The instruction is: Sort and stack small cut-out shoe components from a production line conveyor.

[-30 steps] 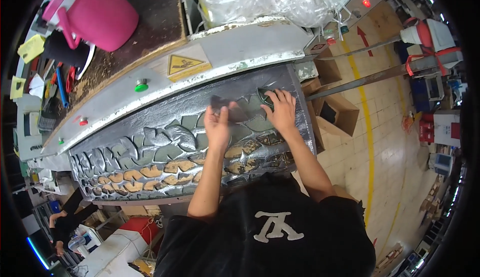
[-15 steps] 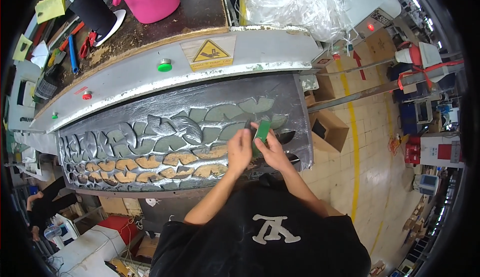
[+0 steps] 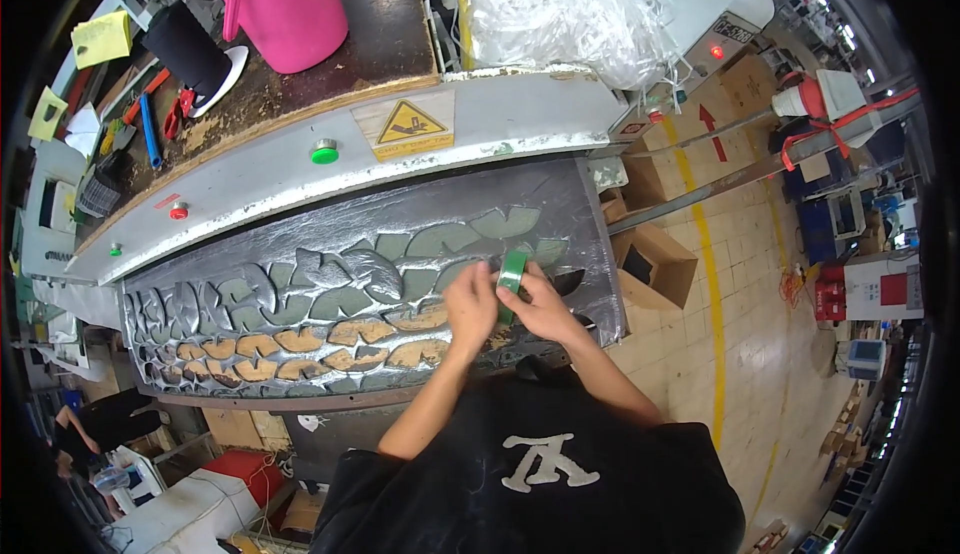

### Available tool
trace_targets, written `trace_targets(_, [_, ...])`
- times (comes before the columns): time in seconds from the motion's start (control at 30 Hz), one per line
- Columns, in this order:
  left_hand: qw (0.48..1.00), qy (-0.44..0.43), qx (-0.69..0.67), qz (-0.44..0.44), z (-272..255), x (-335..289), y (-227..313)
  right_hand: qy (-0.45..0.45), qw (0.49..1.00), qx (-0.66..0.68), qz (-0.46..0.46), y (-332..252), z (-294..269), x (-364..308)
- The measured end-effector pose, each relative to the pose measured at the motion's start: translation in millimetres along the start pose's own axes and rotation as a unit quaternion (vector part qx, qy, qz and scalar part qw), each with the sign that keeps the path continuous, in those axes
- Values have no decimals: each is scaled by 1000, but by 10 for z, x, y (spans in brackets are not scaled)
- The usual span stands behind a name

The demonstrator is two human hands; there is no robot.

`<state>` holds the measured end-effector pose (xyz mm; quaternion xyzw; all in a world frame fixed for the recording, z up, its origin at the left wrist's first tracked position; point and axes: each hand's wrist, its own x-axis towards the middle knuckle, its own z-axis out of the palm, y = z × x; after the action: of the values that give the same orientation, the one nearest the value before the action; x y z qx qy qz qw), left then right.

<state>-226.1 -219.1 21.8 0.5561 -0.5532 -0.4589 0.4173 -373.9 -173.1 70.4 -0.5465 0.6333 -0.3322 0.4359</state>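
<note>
My right hand [image 3: 537, 309] grips a green cutting die [image 3: 512, 274], a narrow curved band standing on edge between thumb and fingers. Right beside it my left hand [image 3: 472, 306] has its fingers drawn together near the die's left side. What those fingers hold, if anything, is hidden. Below both hands a shiny dark sheet [image 3: 540, 184] covers the press bed, with rows of curved cut-outs through it. Grey-green and tan surfaces show in the holes. Loose dark cut pieces [image 3: 373, 272] lie on the sheet to the left, and another dark piece [image 3: 568, 282] is right of my right hand.
The press beam [image 3: 480, 126] with a green button [image 3: 323, 152] runs across behind the sheet. On the ledge beyond stand a pink container [image 3: 290, 14] and a black thread cone [image 3: 188, 46]. An open carton [image 3: 655, 266] stands right of the bed. Another person [image 3: 105, 424] is at far left.
My view has shifted slightly. The green cutting die is still in my right hand and has turned a little. A dark piece visible at my left fingertips before no longer shows there.
</note>
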Motion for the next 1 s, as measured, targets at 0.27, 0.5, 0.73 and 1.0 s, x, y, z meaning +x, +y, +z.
trace_targets(0.27, [979,95,176,-31,-705,306,-338,134,949,-277,-74,131,-572,303])
trace_targets(0.5, [968,62,229,80,-506,345,-68,92,888,-433,-124,862,-1028,682])
trace_targets(0.73, [969,-119,143,162,372,324,20,246,940,-219,-84,1282,-789,648])
trace_targets(1.0, [946,-184,153,217,1032,407,-266,171,950,-235,-114,1383,-1110,743])
